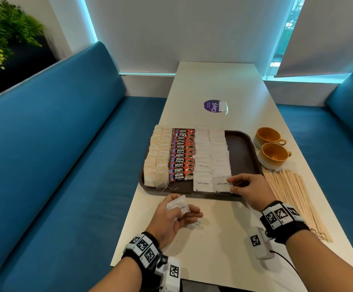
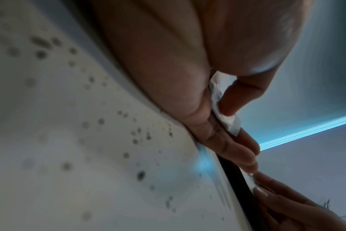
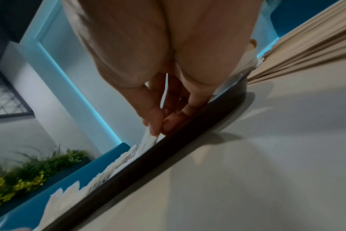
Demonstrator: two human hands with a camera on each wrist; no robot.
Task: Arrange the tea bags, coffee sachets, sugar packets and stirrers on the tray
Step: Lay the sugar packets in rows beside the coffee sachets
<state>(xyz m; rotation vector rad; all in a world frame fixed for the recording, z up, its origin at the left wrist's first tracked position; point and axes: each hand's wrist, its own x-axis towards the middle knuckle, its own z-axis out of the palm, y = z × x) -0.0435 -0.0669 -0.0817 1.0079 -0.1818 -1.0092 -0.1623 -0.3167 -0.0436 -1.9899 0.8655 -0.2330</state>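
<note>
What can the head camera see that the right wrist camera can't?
Only the head view shows the two orange cups, the red coffee sachets, and the left hand holding a sugar packet. Only the right wrist view shows the right hand's fingertips pinching from underneath. Both show the brown tray, the wooden stirrers and the right hand.
</note>
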